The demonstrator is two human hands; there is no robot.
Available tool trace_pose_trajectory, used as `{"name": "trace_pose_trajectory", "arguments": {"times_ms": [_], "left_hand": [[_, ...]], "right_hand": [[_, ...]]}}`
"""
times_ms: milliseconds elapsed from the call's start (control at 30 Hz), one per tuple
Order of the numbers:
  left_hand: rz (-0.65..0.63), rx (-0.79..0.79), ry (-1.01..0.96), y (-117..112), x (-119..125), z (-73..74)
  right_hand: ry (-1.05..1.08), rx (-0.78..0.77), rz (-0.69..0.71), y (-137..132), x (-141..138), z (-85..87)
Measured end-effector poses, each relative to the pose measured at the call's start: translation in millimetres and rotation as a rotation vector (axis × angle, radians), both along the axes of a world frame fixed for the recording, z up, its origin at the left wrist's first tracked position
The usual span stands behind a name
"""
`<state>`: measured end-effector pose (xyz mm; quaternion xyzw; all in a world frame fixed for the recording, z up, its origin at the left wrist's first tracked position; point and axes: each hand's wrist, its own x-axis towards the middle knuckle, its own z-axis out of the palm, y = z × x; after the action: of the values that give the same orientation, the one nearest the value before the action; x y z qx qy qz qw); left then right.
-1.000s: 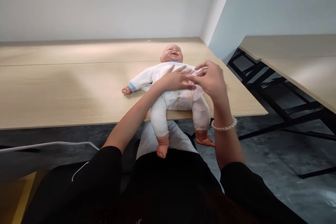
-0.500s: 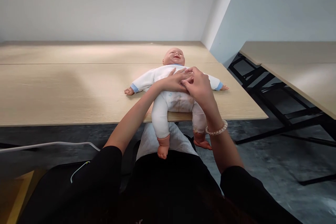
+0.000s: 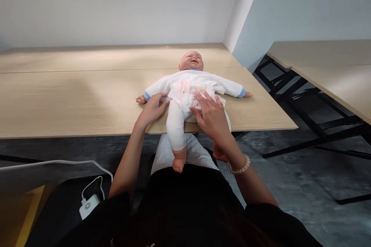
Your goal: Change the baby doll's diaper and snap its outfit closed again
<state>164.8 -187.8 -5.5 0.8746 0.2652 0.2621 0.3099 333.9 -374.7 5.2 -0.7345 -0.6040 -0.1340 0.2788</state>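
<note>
A baby doll lies on its back on the light wooden table, its legs hanging over the near edge. Its white suit has blue cuffs and lies loose around the middle, showing a printed diaper. My left hand rests with spread fingers against the doll's side, below its arm. My right hand, with a bead bracelet on the wrist, lies on the doll's lower belly, fingers spread over the diaper and cloth. Neither hand visibly grips anything.
A second wooden table on a black metal frame stands at the right, with grey floor beneath. A white power bank with a cable lies at the lower left, near my lap. A wall rises behind the table.
My hands have separated from their position together on the doll's belly. The left moved to the doll's side and the right moved lower. The printed diaper front now shows more.
</note>
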Motion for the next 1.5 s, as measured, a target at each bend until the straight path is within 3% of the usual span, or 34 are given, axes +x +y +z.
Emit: {"name": "trace_pose_trajectory", "arguments": {"times_ms": [133,167,300,400,600,767,1000,1067,1233,1300,1400,1500], "left_hand": [[-0.267,0.052,0.245,-0.2,-9.8,-4.1],[-0.246,0.064,0.283,-1.0,-6.8,-2.9],[0.047,0.140,0.367,-5.2,11.6,1.3],[0.140,0.221,0.365,-7.2,17.4,2.1],[0.089,0.198,0.104,-6.0,0.2,1.4],[0.205,0.133,-0.059,-2.0,-14.2,0.8],[0.366,0.118,-0.333,7.0,-16.0,-5.5],[0.335,0.033,-0.364,1.7,-15.7,-3.9],[-0.055,-0.020,-0.171,-22.4,-9.1,-0.6],[-0.126,-0.038,-0.125,-29.7,-2.8,-3.4],[-0.076,-0.054,-0.083,-35.9,9.6,-8.3],[0.067,0.077,0.064,-38.9,23.0,-6.7]], "right_hand": [[-0.110,-0.075,0.009,-7.5,2.6,-6.1],[-0.130,-0.084,0.015,-8.8,4.2,-6.7],[-0.165,-0.113,0.027,-12.5,9.9,-7.1],[-0.161,-0.131,0.031,-14.3,12.2,-6.3],[-0.143,-0.130,0.037,-15.1,14.0,-5.7],[-0.133,-0.134,0.044,-15.0,16.0,-5.8],[-0.131,-0.122,0.047,-15.0,17.0,-6.2],[-0.130,-0.117,0.048,-15.1,17.0,-6.4],[-0.126,-0.114,0.064,-16.3,17.0,-6.6],[-0.125,-0.102,0.071,-16.6,17.3,-7.1],[-0.122,-0.080,0.075,-16.3,17.7,-8.0],[-0.118,-0.078,0.076,-16.0,17.8,-8.2]]}}
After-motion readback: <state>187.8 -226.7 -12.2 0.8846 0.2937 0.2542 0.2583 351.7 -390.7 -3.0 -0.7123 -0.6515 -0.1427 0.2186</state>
